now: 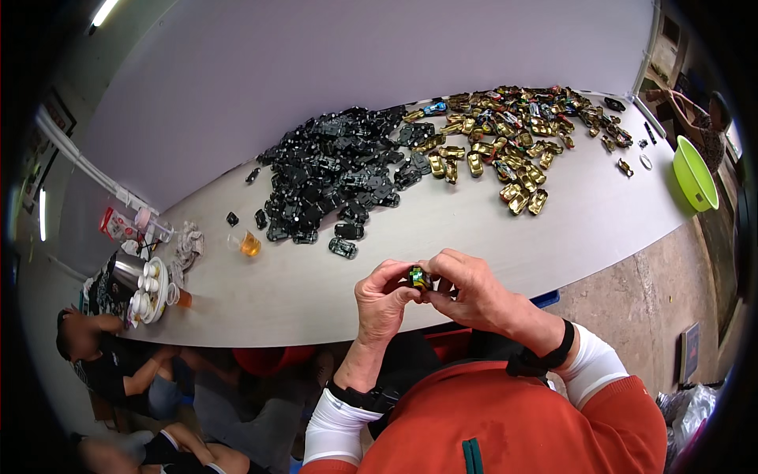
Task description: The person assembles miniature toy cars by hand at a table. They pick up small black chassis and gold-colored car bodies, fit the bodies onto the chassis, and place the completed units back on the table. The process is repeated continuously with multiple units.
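Between my two hands, just above the table's near edge, is a small toy car (419, 276) with green and yellow showing on a dark body. My left hand (382, 299) pinches it from the left with thumb and forefinger. From the right, the fingers of my right hand (467, 286) close on its other end. My fingers hide much of the car. Beyond my hands lies a big heap of black toy car parts (332, 170), with a few strays at its near side. To its right spreads a heap of gold and coloured toy car bodies (525, 134).
A green bowl (695, 174) stands at the table's right end. On the left are a cup of amber drink (249, 243), a rumpled cloth (188, 246) and a tray of white cups (163, 294). Two people sit at the lower left. A grey partition (379, 55) borders the table's far side.
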### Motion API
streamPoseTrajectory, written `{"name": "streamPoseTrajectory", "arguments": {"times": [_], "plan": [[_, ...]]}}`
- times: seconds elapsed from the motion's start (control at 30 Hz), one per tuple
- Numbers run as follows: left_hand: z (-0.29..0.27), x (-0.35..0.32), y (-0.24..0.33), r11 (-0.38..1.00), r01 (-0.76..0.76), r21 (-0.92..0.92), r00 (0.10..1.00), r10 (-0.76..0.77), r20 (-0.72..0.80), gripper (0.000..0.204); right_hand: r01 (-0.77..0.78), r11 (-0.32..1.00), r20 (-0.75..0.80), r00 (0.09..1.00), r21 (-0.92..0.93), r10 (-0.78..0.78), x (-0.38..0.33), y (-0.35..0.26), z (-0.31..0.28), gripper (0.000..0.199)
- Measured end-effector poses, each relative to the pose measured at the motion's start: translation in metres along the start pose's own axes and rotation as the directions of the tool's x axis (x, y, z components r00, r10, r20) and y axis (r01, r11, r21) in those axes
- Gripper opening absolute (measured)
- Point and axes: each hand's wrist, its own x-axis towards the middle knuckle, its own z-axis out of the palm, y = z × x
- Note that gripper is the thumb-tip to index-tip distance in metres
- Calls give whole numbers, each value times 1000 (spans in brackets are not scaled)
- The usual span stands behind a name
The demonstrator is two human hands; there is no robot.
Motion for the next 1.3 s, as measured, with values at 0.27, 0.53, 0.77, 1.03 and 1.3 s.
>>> {"name": "streamPoseTrajectory", "arguments": {"times": [0.27,0.53,0.77,1.03,1.3], "plan": [[3,5,10,994,72,82,996,-76,49,30,93,993,-12,996,69,-93,-1,3,-1,39],[13,10,11,990,96,-102,994,-91,60,31,122,993,-13,992,5,-122,1,-7,-9,44],[15,8,4,956,159,-246,987,-160,19,32,32,999,46,998,17,-32,0,-13,-16,41],[17,5,3,962,154,-225,988,-154,17,31,35,999,106,994,-23,-33,0,-10,-18,39],[17,5,5,973,145,-177,989,-139,47,30,-86,991,110,991,101,75,-3,-12,-17,32]]}}
